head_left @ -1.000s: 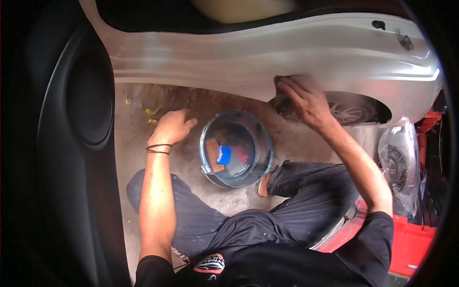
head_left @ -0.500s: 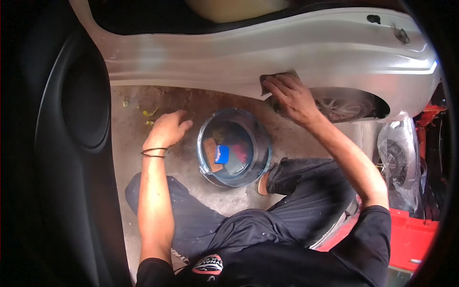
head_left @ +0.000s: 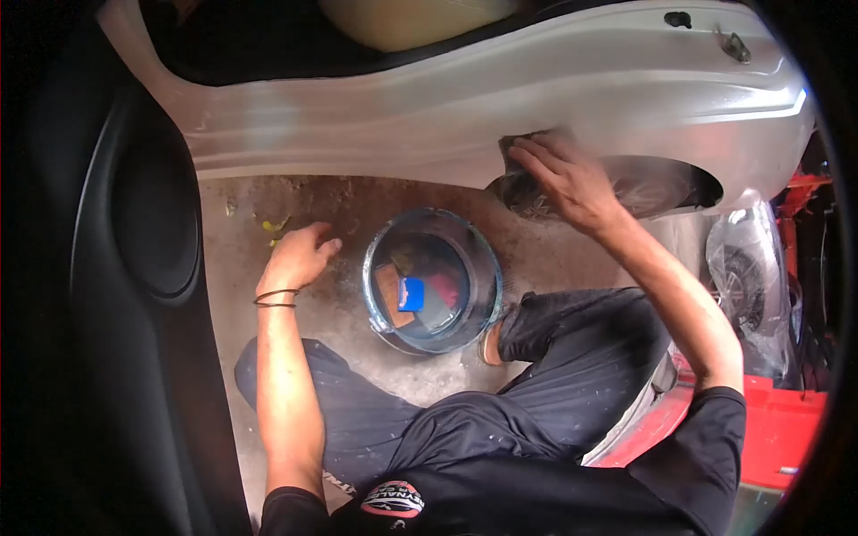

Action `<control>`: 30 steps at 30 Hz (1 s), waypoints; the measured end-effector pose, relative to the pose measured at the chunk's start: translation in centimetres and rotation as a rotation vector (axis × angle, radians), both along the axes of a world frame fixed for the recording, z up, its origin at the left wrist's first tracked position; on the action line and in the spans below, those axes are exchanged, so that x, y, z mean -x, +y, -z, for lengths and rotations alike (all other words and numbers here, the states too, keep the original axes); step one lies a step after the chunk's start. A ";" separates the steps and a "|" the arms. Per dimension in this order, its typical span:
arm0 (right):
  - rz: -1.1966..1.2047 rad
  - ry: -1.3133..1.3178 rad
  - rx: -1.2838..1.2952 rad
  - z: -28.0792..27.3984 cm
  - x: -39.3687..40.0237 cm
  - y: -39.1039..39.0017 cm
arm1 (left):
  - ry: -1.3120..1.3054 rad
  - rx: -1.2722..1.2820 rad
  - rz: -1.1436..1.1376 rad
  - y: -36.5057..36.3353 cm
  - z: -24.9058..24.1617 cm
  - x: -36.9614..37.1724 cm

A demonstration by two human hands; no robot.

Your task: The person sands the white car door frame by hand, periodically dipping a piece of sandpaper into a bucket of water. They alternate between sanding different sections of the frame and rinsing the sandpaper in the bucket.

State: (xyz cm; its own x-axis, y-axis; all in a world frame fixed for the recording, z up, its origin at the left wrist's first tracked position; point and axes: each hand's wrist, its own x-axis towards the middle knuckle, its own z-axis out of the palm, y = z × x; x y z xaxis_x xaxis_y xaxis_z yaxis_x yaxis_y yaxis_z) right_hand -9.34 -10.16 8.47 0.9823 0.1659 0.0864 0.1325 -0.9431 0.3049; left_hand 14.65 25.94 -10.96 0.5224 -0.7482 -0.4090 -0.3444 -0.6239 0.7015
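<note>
My right hand point(head_left: 565, 181) presses a dark sanding pad point(head_left: 517, 143) flat against the lower edge of a silver car body panel point(head_left: 447, 98), just left of the wheel arch. Only a corner of the pad shows past my fingers. My left hand point(head_left: 299, 253) hangs loose over the concrete floor point(head_left: 340, 308), fingers curled and apart, holding nothing, a little left of a blue bucket point(head_left: 487, 259). The bucket holds water, a blue block point(head_left: 411, 293), a brown piece and a pink scrap.
A black door panel point(head_left: 134, 223) with a round speaker recess fills the left side. A wheel point(head_left: 643, 192) sits inside the arch on the right, with a plastic-wrapped wheel point(head_left: 746, 286) and red parts point(head_left: 769, 438) beyond. Yellow scraps point(head_left: 271, 225) lie on the floor.
My right hand slid the pad back and forth along the panel edge, ending slightly higher and further right. My left hand dropped lower toward the floor. The view shifted a little.
</note>
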 end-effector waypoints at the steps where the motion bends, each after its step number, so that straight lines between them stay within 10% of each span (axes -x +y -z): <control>1: 0.001 -0.001 -0.001 1.4 -0.4 0.1 | -0.001 -0.001 0.001 0.0 -0.2 0.0; 6: -0.039 -0.159 -0.218 13.1 -6.8 5.1 | 0.018 0.159 -0.021 -0.9 -0.5 1.1; 14: 0.061 -0.003 0.106 -5.7 0.9 0.2 | 0.032 0.012 0.013 -0.6 0.5 0.2; 23: -0.076 -0.148 -0.194 12.3 -6.0 3.8 | 0.006 0.087 0.126 -3.4 -0.9 1.8; 30: -0.008 0.013 0.261 -3.9 0.4 -0.4 | -0.014 0.080 0.099 -2.9 -0.5 1.3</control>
